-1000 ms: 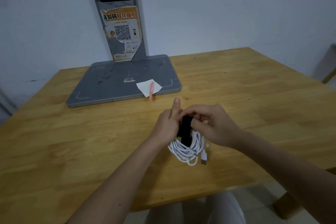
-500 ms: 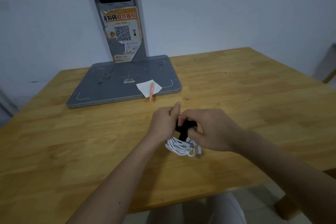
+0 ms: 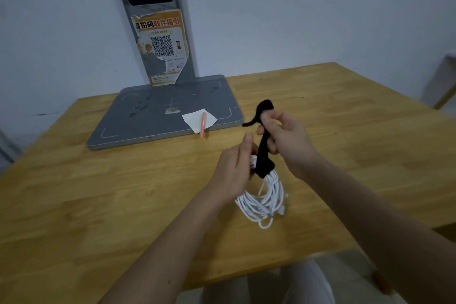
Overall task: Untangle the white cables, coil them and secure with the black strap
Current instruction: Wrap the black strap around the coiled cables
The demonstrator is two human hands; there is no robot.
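Two hands work above the middle of the table [image 3: 74, 205], with lots of bare wood at 3 and 9 o'clock. The near edge is close under the cables [image 3: 261, 200]. Left hand [image 3: 232, 173] pinches the top of the coil, hiding that part. Right hand [image 3: 283, 138] is closed on the strap [image 3: 264, 155], pulling it up toward 12 o'clock. A gray stand [image 3: 158, 116] sits at 11 o'clock.

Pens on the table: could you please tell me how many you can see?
1. The orange pen lies on the white paper, at the grey base's front edge.
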